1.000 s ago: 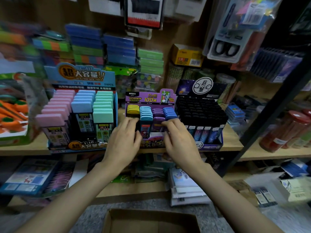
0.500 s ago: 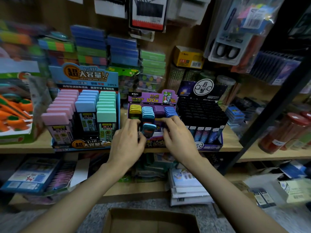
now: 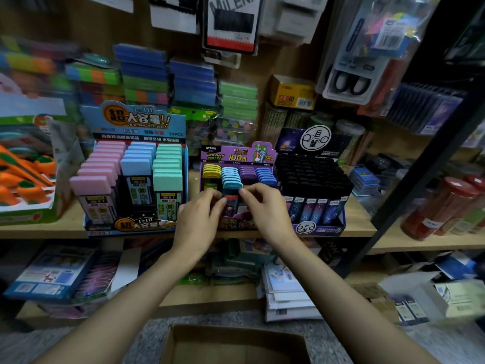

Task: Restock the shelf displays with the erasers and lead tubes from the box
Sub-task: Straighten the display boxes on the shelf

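Observation:
A purple display box [image 3: 237, 155] of lead tubes stands on the wooden shelf [image 3: 52, 228], with rows capped yellow, teal, purple and blue. My left hand [image 3: 198, 219] and my right hand [image 3: 265, 208] meet at its front. Together their fingertips pinch a teal-capped lead tube [image 3: 231, 193] at the front of the teal row, standing upright. The cardboard box [image 3: 233, 345] sits on the floor below, its inside mostly out of view.
A blue display box [image 3: 133, 127] of pink, blue and green capped tubes stands to the left. A black-capped tube display [image 3: 315, 179] stands to the right. A dark shelf post [image 3: 425, 164] slants at the right. Packets lie on the lower shelf.
Both hands moved inward from the sides of the purple box's front. They now pinch the teal-capped tube, which stands at the front of its row.

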The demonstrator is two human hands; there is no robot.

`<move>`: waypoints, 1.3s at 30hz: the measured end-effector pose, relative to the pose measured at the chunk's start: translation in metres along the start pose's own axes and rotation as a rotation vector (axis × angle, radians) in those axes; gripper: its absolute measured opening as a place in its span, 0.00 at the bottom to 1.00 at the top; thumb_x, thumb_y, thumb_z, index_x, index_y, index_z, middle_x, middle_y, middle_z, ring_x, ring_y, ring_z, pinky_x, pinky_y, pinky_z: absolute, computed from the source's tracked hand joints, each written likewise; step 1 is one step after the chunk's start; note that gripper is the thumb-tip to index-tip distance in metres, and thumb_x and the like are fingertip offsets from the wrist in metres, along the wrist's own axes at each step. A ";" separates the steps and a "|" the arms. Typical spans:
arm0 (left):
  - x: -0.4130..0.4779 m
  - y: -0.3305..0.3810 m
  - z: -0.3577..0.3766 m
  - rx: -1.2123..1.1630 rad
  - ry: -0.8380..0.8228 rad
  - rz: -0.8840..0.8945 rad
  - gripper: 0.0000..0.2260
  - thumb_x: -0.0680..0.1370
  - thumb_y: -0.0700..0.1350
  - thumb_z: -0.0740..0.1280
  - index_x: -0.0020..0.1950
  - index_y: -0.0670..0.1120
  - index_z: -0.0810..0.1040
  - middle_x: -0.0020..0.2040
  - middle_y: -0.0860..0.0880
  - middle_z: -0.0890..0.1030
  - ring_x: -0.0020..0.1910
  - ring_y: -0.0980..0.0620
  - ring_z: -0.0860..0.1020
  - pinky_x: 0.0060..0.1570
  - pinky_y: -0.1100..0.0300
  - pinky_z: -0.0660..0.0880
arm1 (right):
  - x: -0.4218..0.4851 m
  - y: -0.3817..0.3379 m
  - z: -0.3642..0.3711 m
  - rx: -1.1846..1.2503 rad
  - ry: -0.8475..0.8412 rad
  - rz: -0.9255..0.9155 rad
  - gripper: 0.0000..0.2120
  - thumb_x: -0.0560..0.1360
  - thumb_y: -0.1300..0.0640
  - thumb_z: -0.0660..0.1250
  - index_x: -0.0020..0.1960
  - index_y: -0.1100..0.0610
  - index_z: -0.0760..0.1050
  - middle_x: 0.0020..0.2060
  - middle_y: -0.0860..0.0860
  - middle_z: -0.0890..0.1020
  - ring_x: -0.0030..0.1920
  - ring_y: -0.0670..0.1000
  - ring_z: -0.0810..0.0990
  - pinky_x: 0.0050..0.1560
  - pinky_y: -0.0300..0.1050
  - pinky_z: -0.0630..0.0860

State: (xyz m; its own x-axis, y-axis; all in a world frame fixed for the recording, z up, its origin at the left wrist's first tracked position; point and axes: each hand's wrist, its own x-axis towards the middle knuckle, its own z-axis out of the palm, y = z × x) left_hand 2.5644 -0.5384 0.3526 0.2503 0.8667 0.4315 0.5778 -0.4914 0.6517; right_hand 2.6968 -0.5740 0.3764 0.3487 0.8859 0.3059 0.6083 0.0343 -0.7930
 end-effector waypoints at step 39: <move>-0.050 -0.103 -0.118 0.226 0.404 -0.173 0.25 0.72 0.46 0.72 0.62 0.36 0.67 0.58 0.35 0.68 0.58 0.37 0.68 0.56 0.45 0.68 | -0.059 -0.047 0.109 0.064 -0.124 -0.030 0.28 0.80 0.54 0.61 0.75 0.57 0.55 0.71 0.53 0.65 0.72 0.51 0.62 0.70 0.41 0.61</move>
State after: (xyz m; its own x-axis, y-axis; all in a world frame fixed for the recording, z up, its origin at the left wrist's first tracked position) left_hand 2.4004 -0.5418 0.3377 -0.1600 0.8092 0.5653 0.7493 -0.2732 0.6032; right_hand 2.5700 -0.5779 0.3385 0.2375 0.9344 0.2655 0.5688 0.0878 -0.8178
